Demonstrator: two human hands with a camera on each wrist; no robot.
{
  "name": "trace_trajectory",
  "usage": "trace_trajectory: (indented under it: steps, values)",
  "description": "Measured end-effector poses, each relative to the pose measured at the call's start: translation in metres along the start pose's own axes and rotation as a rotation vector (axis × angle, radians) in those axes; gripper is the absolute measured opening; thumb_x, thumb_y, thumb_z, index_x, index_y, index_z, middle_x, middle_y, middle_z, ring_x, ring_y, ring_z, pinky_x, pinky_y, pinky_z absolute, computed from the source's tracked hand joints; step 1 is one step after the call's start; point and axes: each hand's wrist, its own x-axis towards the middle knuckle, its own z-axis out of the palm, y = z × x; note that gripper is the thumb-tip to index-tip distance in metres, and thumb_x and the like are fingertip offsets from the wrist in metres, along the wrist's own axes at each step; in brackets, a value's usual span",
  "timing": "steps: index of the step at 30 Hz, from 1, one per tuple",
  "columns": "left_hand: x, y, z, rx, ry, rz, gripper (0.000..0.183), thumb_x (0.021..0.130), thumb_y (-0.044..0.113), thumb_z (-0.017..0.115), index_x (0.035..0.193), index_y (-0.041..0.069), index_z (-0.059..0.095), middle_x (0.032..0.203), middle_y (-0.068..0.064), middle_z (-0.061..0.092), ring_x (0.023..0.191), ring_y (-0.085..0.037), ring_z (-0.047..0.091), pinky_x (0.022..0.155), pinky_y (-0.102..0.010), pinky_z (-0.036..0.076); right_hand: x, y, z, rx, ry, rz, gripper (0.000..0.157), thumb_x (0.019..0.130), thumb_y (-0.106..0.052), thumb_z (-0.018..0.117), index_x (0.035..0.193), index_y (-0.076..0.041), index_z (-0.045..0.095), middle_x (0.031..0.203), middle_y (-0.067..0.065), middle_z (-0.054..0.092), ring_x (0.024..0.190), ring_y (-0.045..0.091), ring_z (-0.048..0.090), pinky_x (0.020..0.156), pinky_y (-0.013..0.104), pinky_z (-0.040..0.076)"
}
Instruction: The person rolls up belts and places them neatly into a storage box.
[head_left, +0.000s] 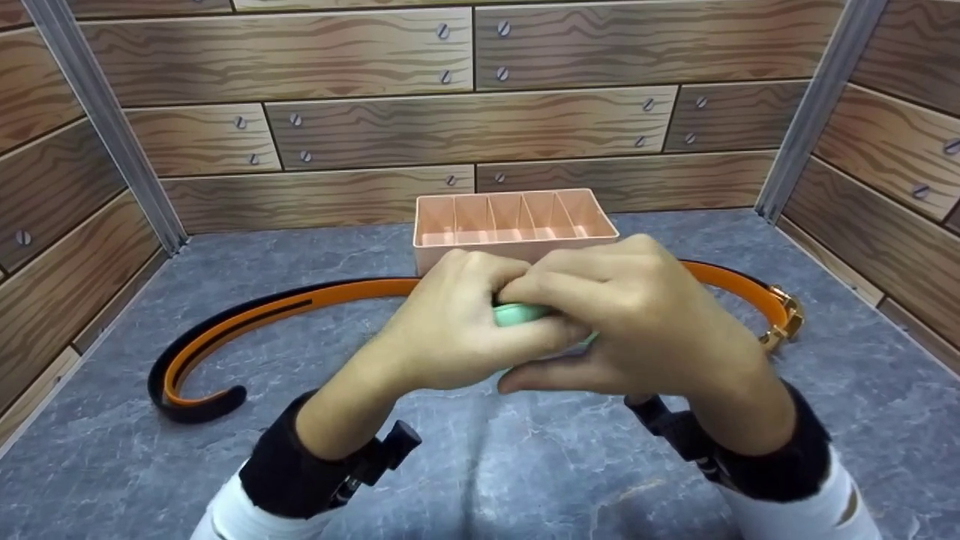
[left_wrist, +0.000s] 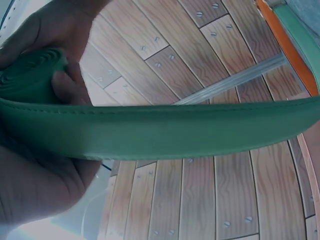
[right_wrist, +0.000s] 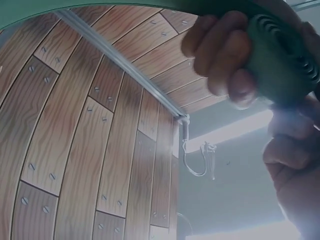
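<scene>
A green belt (head_left: 519,313) is wound into a tight coil between the two hands, mostly hidden by them in the head view. My left hand (head_left: 461,322) grips the coil from the left, thumb along its near side. From the right, my right hand (head_left: 630,319) holds it with curled fingers, the fingers of both hands overlapping. The left wrist view shows the coiled layers (left_wrist: 32,75) at the left. From there an unrolled stretch of the belt (left_wrist: 175,131), stitched along its edge, runs off to the right.
An orange belt (head_left: 360,289) with black edging curves over the grey marbled table (head_left: 555,465) behind the hands, its gold buckle (head_left: 784,321) at the right. Beyond stands a pink box (head_left: 517,244) with several compartments. Wood-patterned walls (head_left: 375,135) enclose the table.
</scene>
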Motion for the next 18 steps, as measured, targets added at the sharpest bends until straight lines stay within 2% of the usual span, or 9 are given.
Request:
trace_trajectory:
  steps: [2,4,8,11,14,18]
  values:
    - [0.0004,0.0014,0.0019,0.086,0.0,-0.049,0.035,0.083,0.045,0.068,0.06,0.023,0.052,0.053,0.012,0.047,0.046,-0.003,0.045,0.042,-0.025,0.038,-0.0019,-0.002,-0.001,-0.054,-0.061,0.016,0.041,0.075,-0.041,0.086,0.094,-0.008,0.07,0.081,-0.005,0.067,0.065,0.004,0.057,0.057,0.02,0.05]
    - [0.0,0.0026,0.0023,0.139,-0.005,-0.087,0.038,0.081,0.045,0.067,0.058,0.022,0.048,0.051,0.011,0.043,0.045,-0.004,0.041,0.041,-0.025,0.035,-0.003,-0.0028,0.0002,-0.083,-0.079,0.009,0.036,0.079,-0.037,0.084,0.092,-0.008,0.068,0.076,-0.005,0.063,0.061,0.004,0.052,0.055,0.02,0.047]
    - [-0.0034,0.0053,0.0007,0.168,0.005,-0.126,0.041,0.081,0.048,0.068,0.058,0.022,0.045,0.051,0.011,0.039,0.044,-0.004,0.036,0.041,-0.026,0.033,-0.0022,-0.001,0.0053,-0.049,-0.012,-0.047,0.031,0.078,-0.03,0.085,0.089,-0.006,0.068,0.073,-0.004,0.06,0.059,0.005,0.05,0.051,0.019,0.045]
    - [-0.0051,0.0076,-0.0003,0.18,0.018,-0.123,0.042,0.082,0.052,0.068,0.059,0.024,0.046,0.051,0.013,0.04,0.045,0.0,0.037,0.041,-0.026,0.036,-0.0009,0.0017,0.0078,0.002,0.053,-0.082,0.032,0.074,-0.026,0.088,0.092,-0.005,0.072,0.074,-0.002,0.063,0.06,0.006,0.055,0.052,0.021,0.047]
    - [-0.0048,0.0081,-0.0006,0.175,0.029,-0.108,0.042,0.083,0.054,0.066,0.06,0.024,0.048,0.052,0.014,0.042,0.044,0.001,0.038,0.041,-0.026,0.038,0.0003,0.0033,0.0081,0.044,0.083,-0.081,0.036,0.071,-0.027,0.09,0.095,-0.005,0.074,0.077,-0.001,0.067,0.064,0.007,0.061,0.055,0.022,0.052]
    - [-0.002,0.0077,-0.0018,0.099,0.048,-0.075,0.037,0.087,0.051,0.066,0.064,0.025,0.054,0.055,0.014,0.049,0.045,0.0,0.044,0.041,-0.027,0.039,0.0024,0.0046,0.0059,0.103,0.12,-0.04,0.035,0.07,-0.025,0.09,0.097,-0.007,0.076,0.083,0.0,0.073,0.071,0.008,0.069,0.061,0.023,0.056]
